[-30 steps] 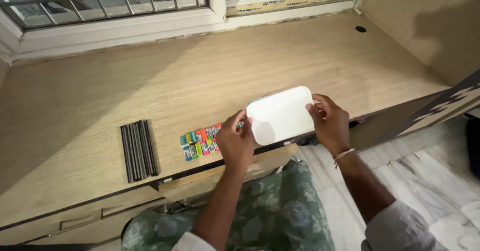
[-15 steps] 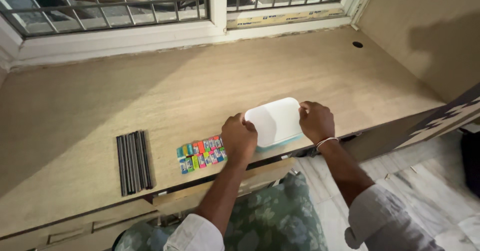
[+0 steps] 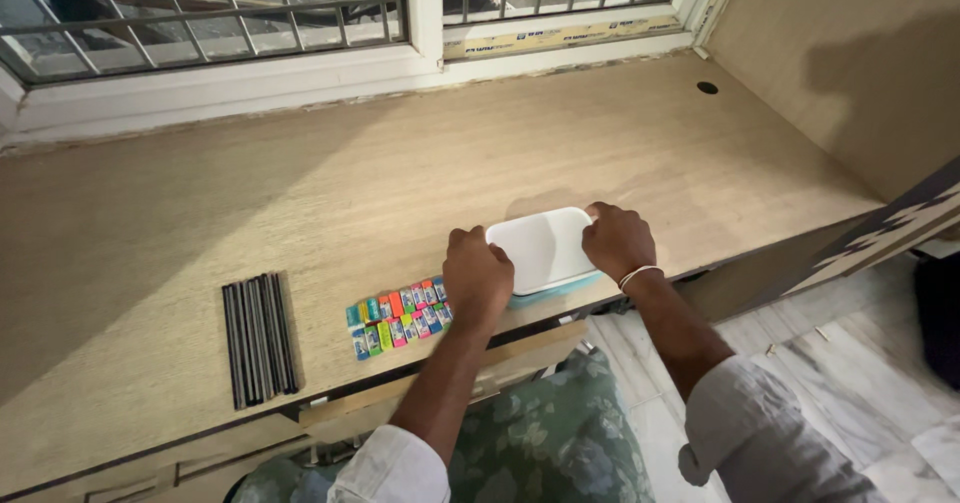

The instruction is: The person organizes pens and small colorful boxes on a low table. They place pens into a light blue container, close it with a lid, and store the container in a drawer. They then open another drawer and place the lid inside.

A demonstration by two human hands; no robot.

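Now both hands curled, gripping white lidded box (image 3: 542, 248): left hand (image 3: 477, 275), right hand (image 3: 619, 241) at opposite ends.

One white lidded box (image 3: 543, 251), one bundle of dark pencils (image 3: 258, 337), two rows of coloured erasers (image 3: 398, 317).

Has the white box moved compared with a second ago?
Yes. The white box came down from a tilted, lifted hold to lie flat on the desk, beside the erasers.
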